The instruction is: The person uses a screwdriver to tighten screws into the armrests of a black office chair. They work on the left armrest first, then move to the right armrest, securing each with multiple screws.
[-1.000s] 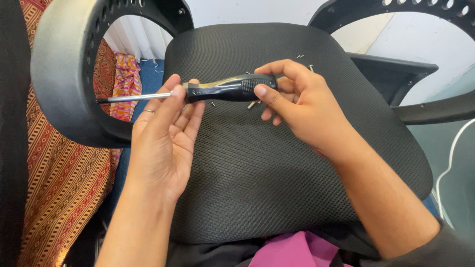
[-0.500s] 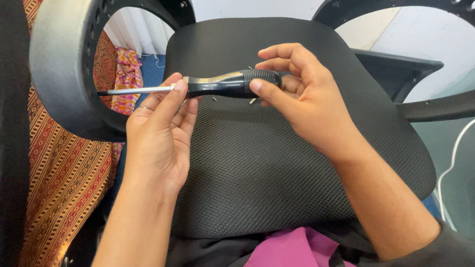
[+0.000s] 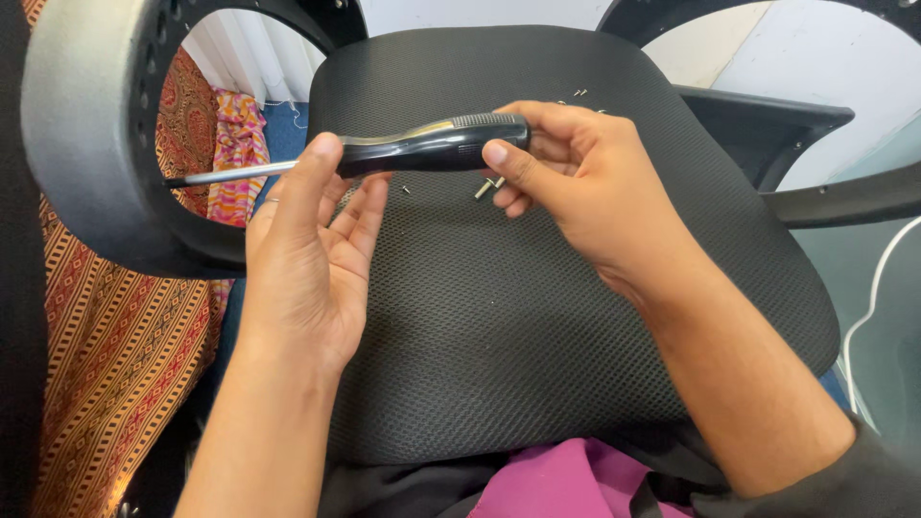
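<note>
- Versus half a second ago: the left hand (image 3: 307,254) has loosened; it cupped the tool from below with thumb and fingers around the shaft end, now the palm lies open and facing up and only the thumb tip touches where handle meets shaft.
- The right hand (image 3: 585,187) keeps its hold on the handle's butt end; the tool sits at much the same spot, upper centre of the frame, lying nearly level.
- Small screws (image 3: 487,186), hidden by the hands before, now show on the seat just under the handle; a few more lie at upper centre behind the right hand.
- Right-hand grip: fingers curled over the top, thumb pressed beneath, closed firmly on the handle.
- Left-hand grip: wide open, fingers spread, holding nothing, just steadying with the thumb.
- The screwdriver (image 3: 432,149): glossy black handle, ribbed at the butt, a pale stripe along the top; thin bright metal shaft pointing to the left of the frame.
- Shaft tip reaches the grey ring-shaped armrest (image 3: 91,144) at upper left; cannot tell if it touches.
- All above the black mesh chair seat (image 3: 499,326), mid frame.
</note>
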